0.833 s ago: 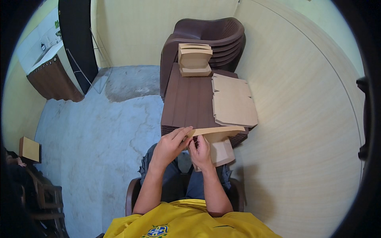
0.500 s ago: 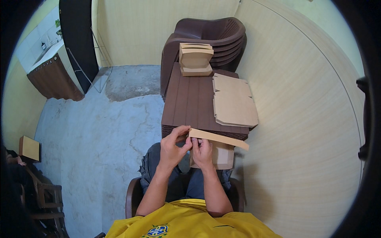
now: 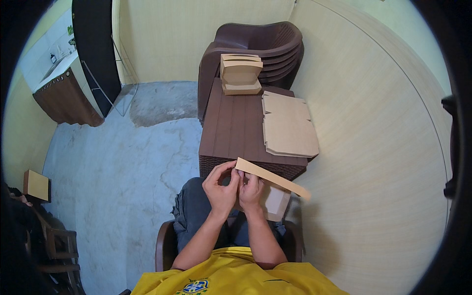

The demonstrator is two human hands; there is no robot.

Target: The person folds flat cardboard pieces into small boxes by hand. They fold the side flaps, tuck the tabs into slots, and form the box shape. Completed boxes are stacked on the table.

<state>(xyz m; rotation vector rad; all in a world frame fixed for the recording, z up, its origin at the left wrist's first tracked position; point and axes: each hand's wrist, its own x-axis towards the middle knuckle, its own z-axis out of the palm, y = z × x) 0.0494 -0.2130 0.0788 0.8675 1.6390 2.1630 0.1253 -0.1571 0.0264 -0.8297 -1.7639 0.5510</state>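
Above my lap is a partly folded brown cardboard box (image 3: 276,200), one long flap standing out toward the right. My left hand (image 3: 220,191) is closed at the box's left corner, thumb and fingers pinching the cardboard. Close beside it, my right hand (image 3: 250,191) grips the same corner from below the flap; its fingertips are partly hidden. Just beyond my hands, a stack of flat cardboard blanks (image 3: 290,125) lies on the brown slatted table (image 3: 228,132). Folded cardboard boxes (image 3: 241,89) with raised lids stand at the table's far end.
Stacked brown plastic chairs (image 3: 258,37) stand behind the table. A pale wooden wall (image 3: 373,147) runs along the right. At far left, another person's hand (image 3: 22,199) is near a cardboard box (image 3: 37,185). A folding metal rack (image 3: 105,93) leans farther back.
The box has tilted, its flap's right end dropping lower. Both hands stay pinched at the corner, my left hand having shifted slightly right and down.
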